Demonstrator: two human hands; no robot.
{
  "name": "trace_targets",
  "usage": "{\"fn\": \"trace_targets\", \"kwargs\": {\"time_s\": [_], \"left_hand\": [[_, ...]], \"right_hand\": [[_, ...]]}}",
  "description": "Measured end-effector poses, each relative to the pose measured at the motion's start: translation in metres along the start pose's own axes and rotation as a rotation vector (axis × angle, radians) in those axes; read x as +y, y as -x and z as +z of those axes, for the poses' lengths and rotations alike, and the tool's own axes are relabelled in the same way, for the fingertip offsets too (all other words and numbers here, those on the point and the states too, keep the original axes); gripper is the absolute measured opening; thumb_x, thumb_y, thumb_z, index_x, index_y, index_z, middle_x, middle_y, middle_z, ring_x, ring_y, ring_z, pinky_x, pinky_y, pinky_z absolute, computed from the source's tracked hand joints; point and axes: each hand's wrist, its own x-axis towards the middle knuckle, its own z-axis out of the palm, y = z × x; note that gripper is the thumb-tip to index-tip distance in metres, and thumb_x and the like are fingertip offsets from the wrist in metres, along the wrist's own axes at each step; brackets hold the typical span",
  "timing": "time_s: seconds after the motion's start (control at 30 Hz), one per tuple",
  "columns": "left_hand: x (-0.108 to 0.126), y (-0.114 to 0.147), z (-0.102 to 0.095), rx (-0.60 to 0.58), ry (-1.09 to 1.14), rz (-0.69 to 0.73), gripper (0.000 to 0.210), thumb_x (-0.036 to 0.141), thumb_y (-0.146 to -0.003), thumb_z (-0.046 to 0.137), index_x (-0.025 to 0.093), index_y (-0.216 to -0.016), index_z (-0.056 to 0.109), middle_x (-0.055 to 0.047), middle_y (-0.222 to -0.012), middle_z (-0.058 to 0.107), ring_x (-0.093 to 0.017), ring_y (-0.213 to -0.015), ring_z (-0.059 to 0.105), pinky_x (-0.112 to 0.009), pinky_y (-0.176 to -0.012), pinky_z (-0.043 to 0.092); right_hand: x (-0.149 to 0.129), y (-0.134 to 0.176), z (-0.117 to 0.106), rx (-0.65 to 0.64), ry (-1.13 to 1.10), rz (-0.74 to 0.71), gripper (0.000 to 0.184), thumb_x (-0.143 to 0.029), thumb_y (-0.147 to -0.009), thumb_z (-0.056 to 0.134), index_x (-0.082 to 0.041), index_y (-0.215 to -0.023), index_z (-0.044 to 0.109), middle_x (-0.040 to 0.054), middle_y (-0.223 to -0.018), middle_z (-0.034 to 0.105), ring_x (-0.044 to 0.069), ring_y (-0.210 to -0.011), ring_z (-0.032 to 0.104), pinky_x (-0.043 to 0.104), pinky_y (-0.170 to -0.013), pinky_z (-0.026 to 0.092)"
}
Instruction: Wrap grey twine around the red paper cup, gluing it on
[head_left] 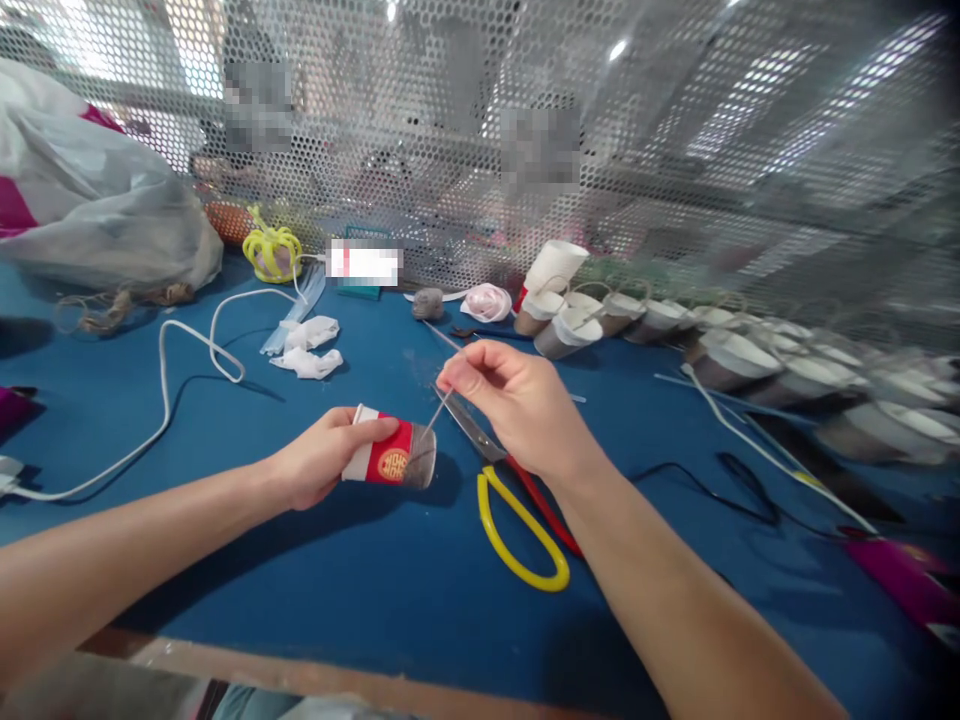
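Note:
My left hand (324, 455) is wrapped around a red and white paper cup (370, 462), which lies sideways just above the table. Grey covering, apparently wound cord, surrounds the cup's right end. A thin grey cord (439, 410) runs taut from that end up to my right hand (517, 400), which pinches it between thumb and fingers. Beyond the fingers the cord continues toward a small grey ball of cord (428, 303). Scissors (493, 452) with one yellow and one red handle lie slightly open under my right hand and wrist, which partly hide them.
Several grey-covered cups (731, 360) with cord handles line the right side. A pink-white roll (486, 302), white scraps (309, 345) and a white cable (166, 390) lie on the blue table (360, 590). A plastic bag (112, 190) stands back left, before a perforated metal screen (435, 120).

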Motion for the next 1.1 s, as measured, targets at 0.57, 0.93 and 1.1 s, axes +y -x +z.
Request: {"fn": "trace_targets", "kwargs": {"time_s": [0.57,0.93,1.1], "left_hand": [[-0.008,0.015,-0.001,-0.226,-0.38,0.288,0.029,0.04,-0.074,0.054,0.012,-0.07,0.058,0.002,-0.058,0.051,-0.008,-0.052,0.039,-0.018,-0.052,0.035],[-0.01,0.017,-0.006,-0.262,-0.444,0.386,0.027,0.036,-0.079,0.048,0.012,-0.07,0.055,0.001,-0.062,0.048,-0.008,-0.055,0.039,-0.018,-0.053,0.036],[-0.008,0.019,-0.005,-0.28,-0.467,0.426,0.024,0.031,-0.081,0.046,0.012,-0.068,0.053,0.002,-0.06,0.045,-0.008,-0.054,0.036,-0.017,-0.051,0.033]], "right_hand": [[0.015,-0.003,0.009,-0.089,0.126,0.07,0.025,-0.036,-0.079,0.05,-0.017,-0.062,0.051,-0.0004,-0.061,0.058,0.01,-0.054,0.049,0.023,-0.055,0.039],[0.023,-0.002,0.015,-0.187,0.113,0.118,0.025,-0.035,-0.079,0.049,-0.018,-0.061,0.051,0.0001,-0.061,0.058,0.011,-0.058,0.052,0.024,-0.057,0.039],[0.023,-0.001,0.016,-0.217,0.114,0.132,0.026,-0.036,-0.079,0.049,-0.017,-0.062,0.051,-0.0011,-0.06,0.055,0.009,-0.054,0.048,0.023,-0.053,0.036]]}}
